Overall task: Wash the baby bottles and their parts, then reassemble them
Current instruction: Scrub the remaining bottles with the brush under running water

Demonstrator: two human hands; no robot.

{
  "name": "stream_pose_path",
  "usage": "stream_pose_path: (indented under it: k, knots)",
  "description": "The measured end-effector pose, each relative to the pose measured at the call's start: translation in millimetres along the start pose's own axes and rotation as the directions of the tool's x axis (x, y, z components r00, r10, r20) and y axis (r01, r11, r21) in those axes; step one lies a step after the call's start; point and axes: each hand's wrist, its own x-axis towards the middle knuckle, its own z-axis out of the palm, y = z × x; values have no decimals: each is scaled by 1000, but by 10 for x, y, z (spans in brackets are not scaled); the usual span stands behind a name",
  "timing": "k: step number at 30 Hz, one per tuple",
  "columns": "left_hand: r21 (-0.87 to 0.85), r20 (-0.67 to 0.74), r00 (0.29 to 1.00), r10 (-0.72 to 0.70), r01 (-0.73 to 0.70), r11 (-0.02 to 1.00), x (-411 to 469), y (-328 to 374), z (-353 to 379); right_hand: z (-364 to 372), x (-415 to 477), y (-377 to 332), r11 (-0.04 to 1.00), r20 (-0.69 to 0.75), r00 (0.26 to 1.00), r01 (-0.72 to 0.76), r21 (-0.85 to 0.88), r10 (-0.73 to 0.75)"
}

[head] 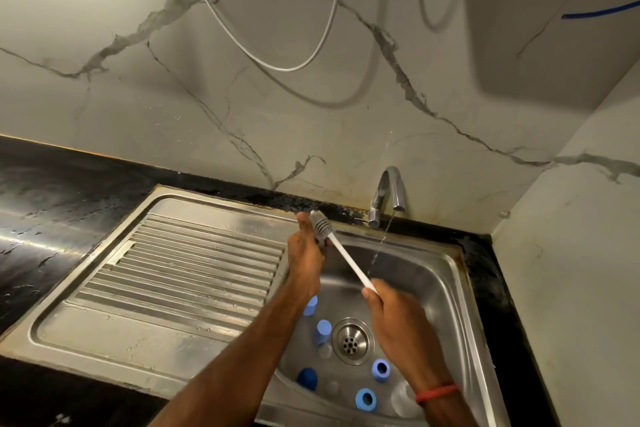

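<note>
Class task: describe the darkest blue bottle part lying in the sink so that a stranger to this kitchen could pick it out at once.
Start at the steel sink under the running tap and find the round drain in its floor. Go down and left from the drain, towards the near wall, to the dark blue cap. It is a closed navy dome, while the other blue parts nearby are pale blue, and two of them are open rings.

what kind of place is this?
Most likely a home kitchen sink corner: a stainless sink with ribbed drainboard set in a black countertop, a running tap, and marble-look wall tiles.
</note>
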Motion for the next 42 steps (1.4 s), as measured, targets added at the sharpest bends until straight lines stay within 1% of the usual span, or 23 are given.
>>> stream_pose_path:
  k: [2, 4, 6, 8, 10, 13, 16, 19, 21, 24, 25, 27, 29, 30, 32, 34, 35, 37, 40, 42]
  knots:
    - [53, -13, 1000, 0, 0, 999, 8, 30, 20, 35, 28, -30, 1000, -22, 1000, -6, 7, 6]
    - [60, -18, 1000, 12, -11, 998, 53, 42, -10, 59, 13, 12, 995, -30, 999, -36, 91, 39]
    - [-24, 30, 999, -25, 26, 999, 111, 4, -96, 47, -7, 79, 975, -55, 992, -97, 197, 110]
    - [-170, 102, 989, -107, 123, 978, 127, -22, -173, 5, -19, 124, 957, -59, 987, -130, 261, 150]
    - [-299, 149, 972, -181, 219, 929, 130, -1, -220, -46, -26, 122, 934, -25, 988, -135, 330, 152]
    - [-443, 216, 947, -237, 311, 841, 130, 48, -225, -70, -56, 68, 921, 22, 993, -116, 372, 116]
    - [-515, 257, 932, -256, 356, 779, 151, 63, -215, -37, -99, 25, 916, 59, 993, -118, 383, 103]
    - [-523, 324, 916, -235, 381, 763, 170, 65, -217, -38, -125, -1, 920, 70, 993, -116, 375, 97]
    - [-472, 363, 910, -202, 367, 802, 151, 54, -190, -17, -98, -7, 930, 51, 994, -108, 350, 96]
    - [-360, 381, 917, -119, 266, 894, 69, 61, -71, 66, 3, 2, 965, -32, 997, -66, 255, 76]
    - [-360, 363, 926, -100, 238, 902, 44, 64, -29, 97, 25, 8, 975, -47, 997, -44, 216, 56]
    - [-415, 302, 949, -89, 215, 884, 39, 80, -8, 133, 30, 25, 986, -44, 999, -3, 164, 10]
    - [-460, 260, 962, -85, 201, 865, 78, 98, -53, 113, -3, 94, 987, -33, 999, 8, 160, -3]
    - [-456, 246, 966, -80, 188, 870, 93, 97, -78, 89, -14, 139, 989, -38, 999, 7, 149, -1]
    - [-378, 245, 968, -61, 153, 913, 69, 75, -86, 50, -8, 180, 995, -65, 998, -5, 100, 12]
    - [-264, 287, 958, -15, 94, 960, 4, 32, -33, 57, 35, 130, 996, -95, 995, -6, 88, 14]
    - [-236, 307, 952, 0, 76, 969, -17, 12, 1, 72, 47, 88, 996, -98, 995, -6, 94, 16]
    - [-263, 307, 952, 7, 78, 962, -22, 14, 38, 81, 44, 36, 993, -84, 996, 3, 117, 6]
    - [-344, 231, 972, -33, 113, 932, 39, 66, -31, 58, -25, 134, 987, -49, 998, 48, 156, -40]
    - [-382, 195, 978, -69, 141, 913, 63, 69, -91, 19, -69, 230, 985, -30, 999, 27, 173, -22]
